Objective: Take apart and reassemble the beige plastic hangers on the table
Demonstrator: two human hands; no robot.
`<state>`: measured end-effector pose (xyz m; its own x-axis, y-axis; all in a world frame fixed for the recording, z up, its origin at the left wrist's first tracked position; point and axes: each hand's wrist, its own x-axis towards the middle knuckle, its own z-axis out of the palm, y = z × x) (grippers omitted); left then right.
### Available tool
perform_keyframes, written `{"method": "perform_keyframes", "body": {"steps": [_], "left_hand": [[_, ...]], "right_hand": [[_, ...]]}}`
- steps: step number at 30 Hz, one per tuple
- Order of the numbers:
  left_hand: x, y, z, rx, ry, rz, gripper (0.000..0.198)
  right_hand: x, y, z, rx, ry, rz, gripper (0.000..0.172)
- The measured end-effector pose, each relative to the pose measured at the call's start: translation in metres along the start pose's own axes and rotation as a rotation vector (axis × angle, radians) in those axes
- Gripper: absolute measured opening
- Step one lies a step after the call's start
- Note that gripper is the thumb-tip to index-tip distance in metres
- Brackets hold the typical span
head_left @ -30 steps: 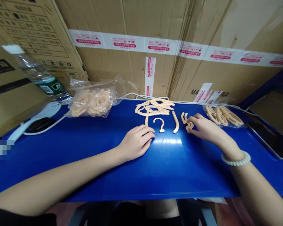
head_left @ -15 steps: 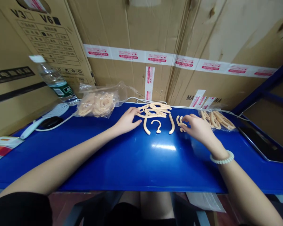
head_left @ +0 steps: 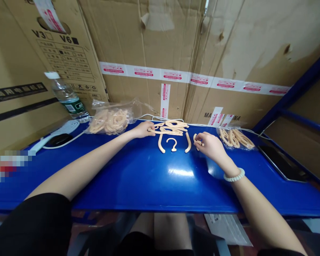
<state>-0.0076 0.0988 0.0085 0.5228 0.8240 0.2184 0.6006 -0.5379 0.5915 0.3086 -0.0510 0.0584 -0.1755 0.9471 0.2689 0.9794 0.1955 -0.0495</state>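
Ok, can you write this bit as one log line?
left hand: pinching long beige piece | right hand: touching small beige pieces | between hands: hook, two curved pieces on blue table

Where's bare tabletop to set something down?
Widest: the blue table in front of the hook, between left forearm and right forearm. Smaller: left forearm to black object. Crowded: along the cardboard: left bag, loose pieces, right bag; and around the right hand.

Blue tabletop (head_left: 109, 185) with beige hook (head_left: 174, 149), strips (head_left: 188, 143)

Capped bottle (head_left: 72, 103) near cardboard boxes (head_left: 138, 46)
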Motion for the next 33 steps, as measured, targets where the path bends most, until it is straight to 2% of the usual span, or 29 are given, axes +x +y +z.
{"method": "perform_keyframes", "body": {"steps": [3,8,14,16,18,21,23,26,30,33], "left_hand": [[0.001,-0.001,-0.008,-0.055,0.050,-0.079,0.026],[-0.004,0.005,-0.012,-0.171,0.199,-0.180,0.029],[-0.024,0.031,-0.005,-0.293,0.354,-0.127,0.036],[-0.037,0.048,0.000,-0.328,0.397,-0.064,0.038],[-0.053,0.067,0.008,-0.343,0.515,0.101,0.033],[-0.078,0.094,0.023,-0.234,0.606,0.341,0.019],[-0.091,0.105,0.034,-0.230,0.572,0.421,0.016],[-0.104,0.110,0.050,-0.256,0.530,0.494,0.015],[-0.115,0.109,0.064,-0.318,0.404,0.478,0.024],[-0.120,0.110,0.069,-0.483,0.376,0.361,0.046]], "right_hand": [[0.000,0.000,0.001,0.007,0.011,-0.002,0.007],[-0.001,0.001,0.003,0.044,0.033,-0.010,0.007],[0.001,0.001,0.005,0.152,0.065,-0.022,0.011],[0.002,-0.002,0.007,0.317,0.077,0.014,0.016],[0.001,-0.007,0.008,0.646,0.042,0.101,0.027],[-0.001,-0.018,0.010,1.251,-0.158,0.253,0.040],[-0.004,-0.027,0.011,1.523,-0.298,0.321,0.043],[-0.008,-0.035,0.015,1.662,-0.371,0.340,0.040],[-0.010,-0.040,0.019,1.634,-0.304,0.271,0.036],[-0.012,-0.043,0.019,1.536,-0.227,0.193,0.034]]}}
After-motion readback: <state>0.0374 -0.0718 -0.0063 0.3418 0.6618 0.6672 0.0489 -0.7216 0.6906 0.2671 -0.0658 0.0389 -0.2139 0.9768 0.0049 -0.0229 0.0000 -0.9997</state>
